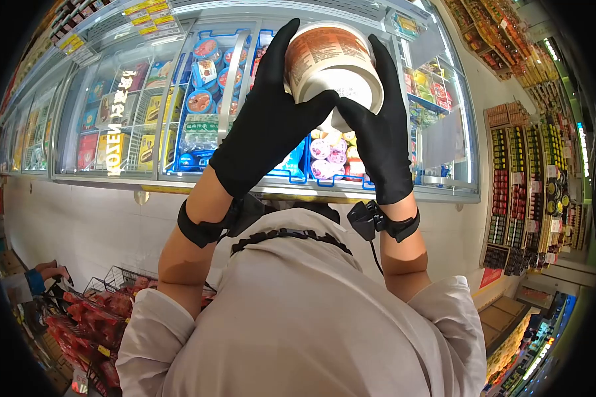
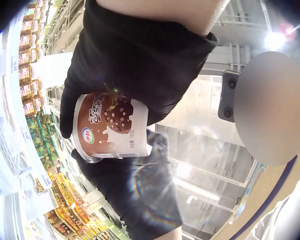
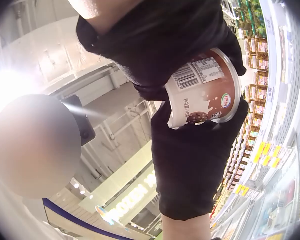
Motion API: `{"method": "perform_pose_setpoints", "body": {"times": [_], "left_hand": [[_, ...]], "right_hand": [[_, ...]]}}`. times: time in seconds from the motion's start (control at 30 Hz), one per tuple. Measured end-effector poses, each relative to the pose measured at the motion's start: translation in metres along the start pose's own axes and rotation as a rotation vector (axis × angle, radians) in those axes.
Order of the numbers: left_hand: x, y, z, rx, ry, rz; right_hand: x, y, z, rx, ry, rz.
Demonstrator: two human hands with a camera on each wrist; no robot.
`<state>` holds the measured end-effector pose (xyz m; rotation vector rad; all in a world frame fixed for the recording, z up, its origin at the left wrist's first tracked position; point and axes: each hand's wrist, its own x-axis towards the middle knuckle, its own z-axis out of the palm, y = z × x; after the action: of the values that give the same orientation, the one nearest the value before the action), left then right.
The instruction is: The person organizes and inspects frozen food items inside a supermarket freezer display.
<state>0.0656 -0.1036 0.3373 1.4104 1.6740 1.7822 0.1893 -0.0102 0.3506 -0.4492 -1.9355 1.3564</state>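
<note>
1 brown-and-white tub (image 1: pixel 328 47), 2 black-gloved hands (image 1: pixel 266 119), 2 wrist straps (image 1: pixel 195 231), 2 wrist cameras (image 1: pixel 362 221), 2 short sleeves (image 1: pixel 153 327), 1 black waist strap (image 1: pixel 288 233). freezer tubs (image 1: pixel 199 101): several, too crowded to count.

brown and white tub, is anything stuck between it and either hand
Nothing visible: the gloved left hand and gloved right hand hold the brown and white tub from opposite sides, with no other object seen between glove and tub.

Solid black covers the left hand (image 1: pixel 265 119) and right hand (image 1: pixel 382 132), upper centre of the head view. I see white splashes patterning a brown tub (image 1: pixel 330 56), yellow-and-white price tags (image 1: pixel 153 16) upper left, a pale beige shirt (image 1: pixel 298 317) bottom centre.
</note>
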Motion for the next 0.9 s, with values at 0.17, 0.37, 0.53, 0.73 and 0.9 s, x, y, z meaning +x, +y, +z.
{"method": "perform_pose_setpoints", "body": {"times": [0.17,0.37,0.53,0.73,0.9], "left_hand": [[0.0,0.0,0.005,0.087,-0.005,0.046],[0.0,0.008,0.009,-0.072,0.015,-0.07],[0.004,0.011,0.014,0.09,0.024,0.113],[0.009,0.028,0.013,0.587,0.064,0.523],[0.0,0.039,0.018,0.692,-0.078,0.555]], "right_hand": [[-0.01,-0.005,-0.007,0.054,0.004,0.041],[-0.015,-0.002,-0.016,0.059,0.029,0.119],[-0.025,-0.006,-0.029,0.115,-0.005,0.175],[-0.033,-0.017,-0.035,0.409,-0.115,0.215],[-0.032,0.001,-0.038,0.25,-0.245,0.114]]}}
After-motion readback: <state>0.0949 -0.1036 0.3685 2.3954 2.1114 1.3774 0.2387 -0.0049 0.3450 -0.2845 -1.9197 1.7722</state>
